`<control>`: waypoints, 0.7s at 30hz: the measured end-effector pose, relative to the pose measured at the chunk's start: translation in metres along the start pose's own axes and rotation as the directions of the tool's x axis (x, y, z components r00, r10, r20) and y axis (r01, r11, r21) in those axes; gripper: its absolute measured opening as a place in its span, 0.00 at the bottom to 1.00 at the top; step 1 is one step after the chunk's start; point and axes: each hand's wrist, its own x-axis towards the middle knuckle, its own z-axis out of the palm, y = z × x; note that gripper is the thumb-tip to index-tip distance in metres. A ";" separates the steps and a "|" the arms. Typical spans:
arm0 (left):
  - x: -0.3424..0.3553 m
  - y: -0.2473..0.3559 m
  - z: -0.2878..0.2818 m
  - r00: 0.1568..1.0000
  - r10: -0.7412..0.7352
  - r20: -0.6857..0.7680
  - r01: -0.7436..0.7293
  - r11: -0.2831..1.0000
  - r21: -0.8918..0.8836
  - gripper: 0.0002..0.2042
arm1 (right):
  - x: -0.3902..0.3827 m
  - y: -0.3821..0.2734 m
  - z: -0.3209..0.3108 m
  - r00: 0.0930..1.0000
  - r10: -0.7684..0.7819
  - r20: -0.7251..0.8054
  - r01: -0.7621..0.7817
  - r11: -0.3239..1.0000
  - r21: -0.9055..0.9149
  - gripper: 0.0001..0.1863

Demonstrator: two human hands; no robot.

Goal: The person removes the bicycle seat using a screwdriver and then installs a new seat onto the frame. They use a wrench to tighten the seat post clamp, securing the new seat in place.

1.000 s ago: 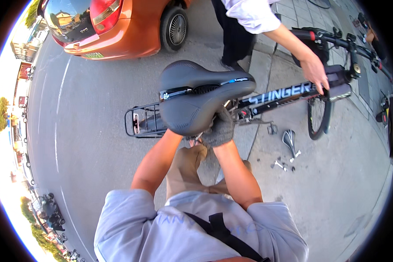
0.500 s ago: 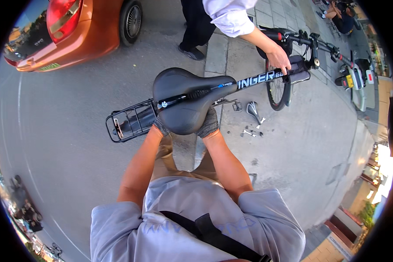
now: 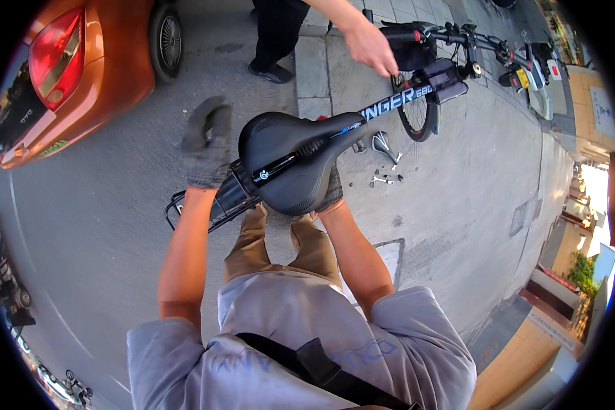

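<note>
A wide black bicycle saddle (image 3: 280,164) sits in front of me on a black bicycle frame (image 3: 393,100) with pale lettering. My right hand (image 3: 333,190), in a dark grey knitted glove, grips the saddle's right rear edge from below; its fingertips are hidden underneath. To the left of the saddle, my gloved left hand (image 3: 208,143) is raised above the rear rack (image 3: 229,205). Motion blurs it, but its curved fingers look apart and hold nothing. Another person's bare hand (image 3: 372,49) reaches in near the front of the frame.
On the ground right of the bicycle lie a second, smaller saddle (image 3: 383,145) and a wrench (image 3: 384,180) among small parts. An orange car (image 3: 102,75) stands at the far left. Beyond the handlebar (image 3: 471,41) is a parked scooter (image 3: 536,78). The other person's shoe (image 3: 272,72) is by the kerb.
My left hand has let go of the saddle's underside and moved up and left. My right hand stays at the saddle. The other person's hand has come off the frame and moved back left.
</note>
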 end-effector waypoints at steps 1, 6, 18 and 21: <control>0.012 0.019 0.012 0.990 0.108 0.096 -0.111 0.993 0.029 0.13 | -0.001 -0.001 0.003 1.000 0.028 -0.007 -0.027 0.997 0.069 0.24; 0.066 0.076 0.035 0.720 0.662 0.209 -0.676 0.598 0.431 0.18 | -0.008 -0.005 0.008 0.991 0.134 0.026 -0.135 0.943 0.305 0.23; -0.008 0.090 0.097 0.824 0.236 0.516 -0.308 0.950 0.058 0.24 | -0.017 0.001 -0.007 0.988 0.150 -0.023 -0.127 0.899 0.418 0.20; 0.008 0.115 0.079 0.867 0.198 0.457 -0.297 0.942 0.156 0.21 | -0.021 0.003 -0.010 0.984 0.176 -0.006 -0.153 0.873 0.462 0.21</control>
